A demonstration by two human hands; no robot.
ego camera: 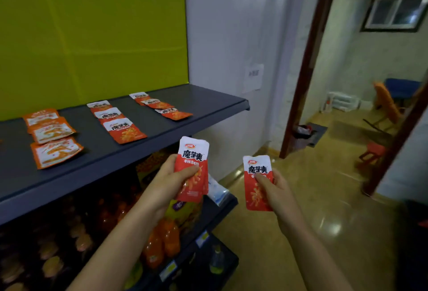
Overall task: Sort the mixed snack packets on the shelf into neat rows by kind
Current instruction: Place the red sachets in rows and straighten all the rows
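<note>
Snack packets in hand: two red-and-white ones w/ the same print, held upright, labels toward the person, prob. so the kind can be read & matched before placing.
Left hand: thumb across the front, fingers curled behind the left packet; grip sits low, so the name stays clear. Poss. a 2nd packet tucked behind, but the edge is too blurred to tell.
Right hand: thumb pinches the lower half of the right packet, fingers behind; held past the shelf end, over the floor.
Bottles: orange drinks on the dim lower level, beneath the left hand.
Shelf: dark top board, ahead & left of both hands; the sorted packets lie flat on it.
Middle row: three red-white packets overlapping front to back, same print as those held. Likely where they belong.
Right row: three more alike, near the shelf's far end.
Left row: three orange-white packets, a diff. kind, kept well apart.
Progress: rows already split by kind; the held two not yet laid down.
Green panel: backs the shelf.
</note>
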